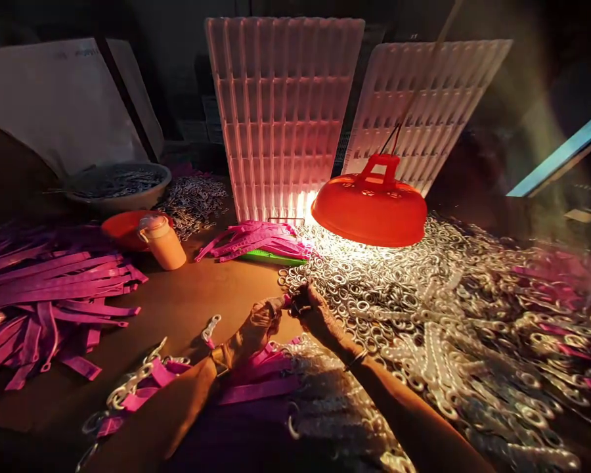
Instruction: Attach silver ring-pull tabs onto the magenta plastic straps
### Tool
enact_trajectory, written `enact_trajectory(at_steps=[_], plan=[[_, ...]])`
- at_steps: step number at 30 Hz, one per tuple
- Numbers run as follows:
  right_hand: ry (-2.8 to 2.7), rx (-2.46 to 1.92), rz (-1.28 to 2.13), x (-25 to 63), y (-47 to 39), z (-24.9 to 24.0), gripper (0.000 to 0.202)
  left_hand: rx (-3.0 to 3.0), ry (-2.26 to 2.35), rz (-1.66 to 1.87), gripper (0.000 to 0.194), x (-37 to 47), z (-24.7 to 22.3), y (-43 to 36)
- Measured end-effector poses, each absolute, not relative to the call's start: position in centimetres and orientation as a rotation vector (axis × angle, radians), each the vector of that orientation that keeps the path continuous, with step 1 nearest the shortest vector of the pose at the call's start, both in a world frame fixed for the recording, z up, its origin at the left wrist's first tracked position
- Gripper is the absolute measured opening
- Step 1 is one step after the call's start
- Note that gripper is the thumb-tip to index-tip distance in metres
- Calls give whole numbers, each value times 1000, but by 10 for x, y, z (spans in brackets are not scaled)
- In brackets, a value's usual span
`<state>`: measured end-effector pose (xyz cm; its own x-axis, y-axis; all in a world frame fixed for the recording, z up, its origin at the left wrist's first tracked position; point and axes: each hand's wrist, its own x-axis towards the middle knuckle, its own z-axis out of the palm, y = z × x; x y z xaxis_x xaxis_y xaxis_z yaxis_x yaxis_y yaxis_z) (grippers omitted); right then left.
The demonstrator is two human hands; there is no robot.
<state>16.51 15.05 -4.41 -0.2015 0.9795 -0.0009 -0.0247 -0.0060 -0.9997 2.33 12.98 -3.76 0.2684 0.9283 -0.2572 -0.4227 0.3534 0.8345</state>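
Observation:
My left hand (264,316) is closed, and a bit of magenta strap (286,300) shows at its fingertips. Almost touching it, my right hand (318,312) has its fingers bent in a pinch; what lies in them is dark and too small to make out. Both hands are over the brown tabletop, at the near left edge of a large heap of silvery ring-ended pieces (359,282). Beside my left wrist a silvery piece (211,325) sticks up. Below my forearms lie magenta straps (261,387) with silvery pieces at their ends.
An orange lamp shade (369,207) hangs low over the heap. Magenta straps (69,276) are piled at the left, near an orange tumbler (163,244) and a basin (150,190). More straps (261,238) rest on a green tray (276,258). Ribbed white panels (285,112) stand behind.

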Motion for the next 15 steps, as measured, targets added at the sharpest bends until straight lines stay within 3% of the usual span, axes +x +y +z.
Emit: enact_trajectory(at_steps=[3,9,15], plan=[[-1290,-1050,1369,164,151,-51,41,744,786,992,38,23,-39,129],[-1569,-1137,1032,166,145,-55,18,730,782,896,41,21,-36,131],[-1610,-1084,1100,166,146,-49,17,939,897,933,38,21,-32,123]])
